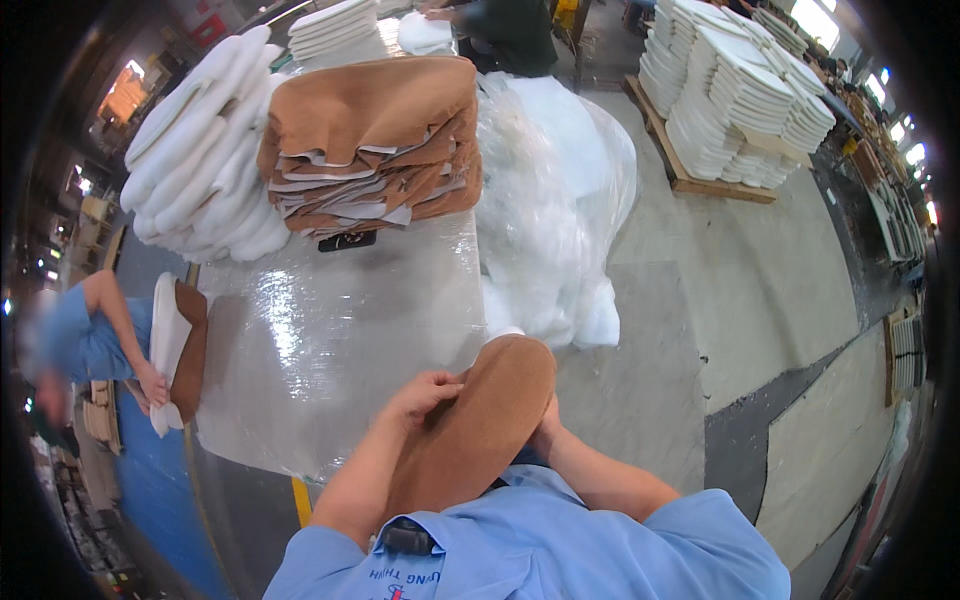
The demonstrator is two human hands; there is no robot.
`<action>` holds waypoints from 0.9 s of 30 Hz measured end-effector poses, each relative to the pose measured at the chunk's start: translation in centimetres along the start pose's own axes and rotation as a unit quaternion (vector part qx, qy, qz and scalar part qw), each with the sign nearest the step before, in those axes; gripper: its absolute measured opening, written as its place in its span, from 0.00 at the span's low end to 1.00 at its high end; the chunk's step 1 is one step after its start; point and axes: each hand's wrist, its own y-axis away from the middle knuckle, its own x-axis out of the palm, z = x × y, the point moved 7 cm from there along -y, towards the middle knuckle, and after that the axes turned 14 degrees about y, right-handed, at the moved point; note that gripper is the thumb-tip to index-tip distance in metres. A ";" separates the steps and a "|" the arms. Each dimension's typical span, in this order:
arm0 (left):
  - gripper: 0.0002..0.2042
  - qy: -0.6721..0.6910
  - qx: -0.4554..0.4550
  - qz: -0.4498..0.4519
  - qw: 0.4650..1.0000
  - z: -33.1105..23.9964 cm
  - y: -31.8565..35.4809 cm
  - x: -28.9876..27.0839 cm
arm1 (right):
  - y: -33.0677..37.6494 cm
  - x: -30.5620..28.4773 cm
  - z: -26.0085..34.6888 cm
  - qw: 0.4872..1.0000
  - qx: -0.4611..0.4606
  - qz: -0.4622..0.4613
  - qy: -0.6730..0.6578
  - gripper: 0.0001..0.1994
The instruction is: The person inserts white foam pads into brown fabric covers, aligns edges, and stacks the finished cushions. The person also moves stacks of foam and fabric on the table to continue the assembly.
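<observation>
Close to my body I hold a brown fabric-covered pad [490, 410], tilted, with its rounded end pointing up and away. A bit of white shows past that rounded end. My left hand [428, 396] is closed on the pad's left edge, fingers bent and pinching the brown fabric. On the opposite edge, my right hand [546, 425] grips from the side and underneath; most of its fingers are hidden behind the pad. The lower end of the pad passes behind my left forearm and against my blue shirt.
Ahead, a plastic-wrapped table [370, 320] carries piled brown fabric covers [370, 110], white foam pads [200, 150] and a small black object [347, 241]. A clear bag of white padding [560, 200] adjoins it. Left, a co-worker [95, 320] handles another pad. Far right stands a loaded pallet [720, 192].
</observation>
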 end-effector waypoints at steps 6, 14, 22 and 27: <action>0.06 -0.144 0.233 -0.213 0.938 -2.1 0.8 -1.0 | -4.4 -1.1 -0.5 0.999 -0.003 -0.024 -0.035 0.20; 0.19 0.071 -0.170 0.039 0.982 -0.9 -3.0 0.1 | -6.8 1.8 -2.6 0.994 0.066 0.066 -0.057 0.21; 0.13 0.160 0.027 0.046 0.986 -2.9 -5.1 -0.3 | -5.1 4.9 3.4 0.991 -0.061 -0.044 0.115 0.21; 0.12 0.167 -0.124 0.126 0.970 -1.3 -4.7 -0.5 | -6.7 4.3 4.0 0.993 -0.067 -0.025 0.092 0.23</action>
